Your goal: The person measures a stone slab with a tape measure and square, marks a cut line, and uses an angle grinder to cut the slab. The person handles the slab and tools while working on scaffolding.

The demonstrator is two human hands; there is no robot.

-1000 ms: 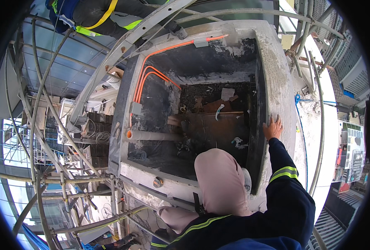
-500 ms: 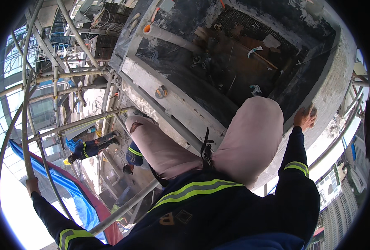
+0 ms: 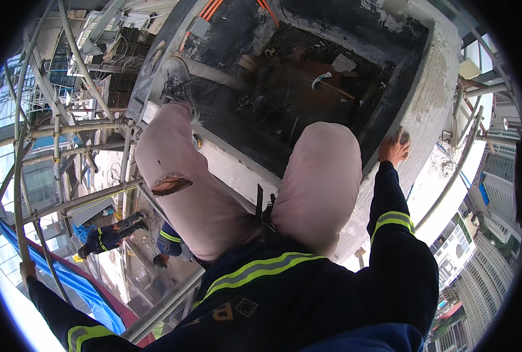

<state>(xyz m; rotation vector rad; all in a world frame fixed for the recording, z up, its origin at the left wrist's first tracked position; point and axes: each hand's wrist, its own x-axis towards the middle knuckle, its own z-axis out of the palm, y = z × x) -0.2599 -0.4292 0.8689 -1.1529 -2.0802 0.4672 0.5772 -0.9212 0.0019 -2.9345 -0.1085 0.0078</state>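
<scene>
My left hand (image 3: 28,270), at the far left, is closed around an upright scaffold pole (image 3: 19,193). My right hand (image 3: 395,148) rests on the top of the rough concrete wall (image 3: 428,88), fingers somewhat apart and bent, with nothing seen in them. Between my arms are my knees in pale pink trousers (image 3: 182,146), torn at the left knee. My left shoe (image 3: 176,76), grey with dust, is at the wall's far left corner beside a pale pipe (image 3: 214,75). A small orange and grey object (image 3: 197,141) is partly hidden behind my left leg.
Inside the walls lies a dark pit (image 3: 261,126) with a wooden stick (image 3: 331,86) and scraps. Orange conduits (image 3: 211,8) meet a grey box (image 3: 200,27). Scaffold tubes cross the left. Far below, one person (image 3: 111,236) lies or leans near another (image 3: 168,243). A blue tarp (image 3: 67,281) hangs left.
My left leg has swung forward and up, bringing the shoe to the corner by the pipe's end. The view has shifted right. Both hands keep their places on pole and wall.
</scene>
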